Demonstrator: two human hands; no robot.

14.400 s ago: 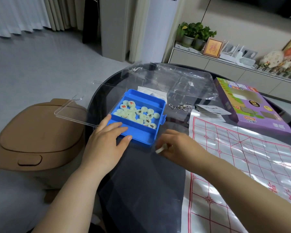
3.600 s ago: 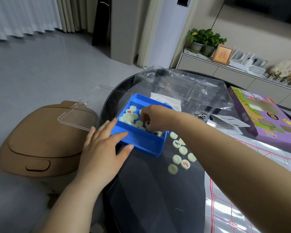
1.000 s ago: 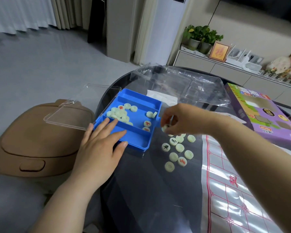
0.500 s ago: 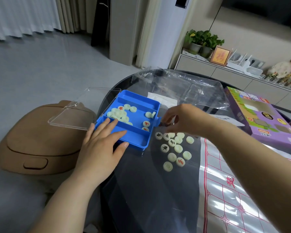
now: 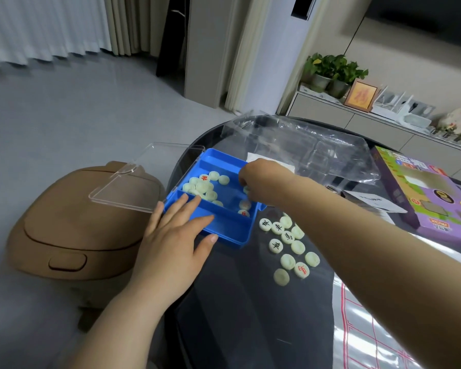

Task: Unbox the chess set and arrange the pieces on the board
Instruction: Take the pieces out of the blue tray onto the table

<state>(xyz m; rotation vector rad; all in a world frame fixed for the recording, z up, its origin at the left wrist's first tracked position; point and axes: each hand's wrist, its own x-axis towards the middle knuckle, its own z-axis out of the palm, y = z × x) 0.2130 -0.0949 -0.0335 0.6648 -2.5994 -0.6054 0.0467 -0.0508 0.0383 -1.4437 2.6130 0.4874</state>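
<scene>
One blue box (image 5: 224, 231) — left fingers (image 5: 183, 209) flat on its rim, right fingers (image 5: 244, 181) curled over pieces (image 5: 202, 186) inside, grip unclear.

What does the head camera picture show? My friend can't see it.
A person's right hand reaches into an open blue box of pale round chess pieces, while the left hand rests flat on its near edge. Other loose pieces lie on the dark table beside it.
</scene>
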